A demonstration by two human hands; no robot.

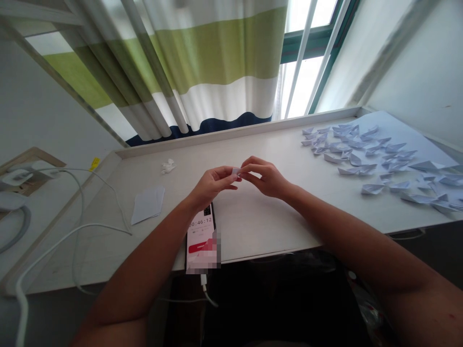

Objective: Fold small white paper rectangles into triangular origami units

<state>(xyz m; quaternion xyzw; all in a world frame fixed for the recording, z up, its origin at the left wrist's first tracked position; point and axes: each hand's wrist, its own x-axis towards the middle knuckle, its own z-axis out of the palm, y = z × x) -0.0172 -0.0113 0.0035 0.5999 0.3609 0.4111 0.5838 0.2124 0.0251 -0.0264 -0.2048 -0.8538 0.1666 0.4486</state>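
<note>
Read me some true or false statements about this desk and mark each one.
1. The left hand and right hand both hold the small paper. True.
2. The phone has a cable plugged in. True.
3. The right hand rests on the phone. False: it is at the small paper.
4. Flat sheets lie left of the phone. True.
5. The curtain is plain green. False: white, green and dark blue bands cross the curtain.
</note>
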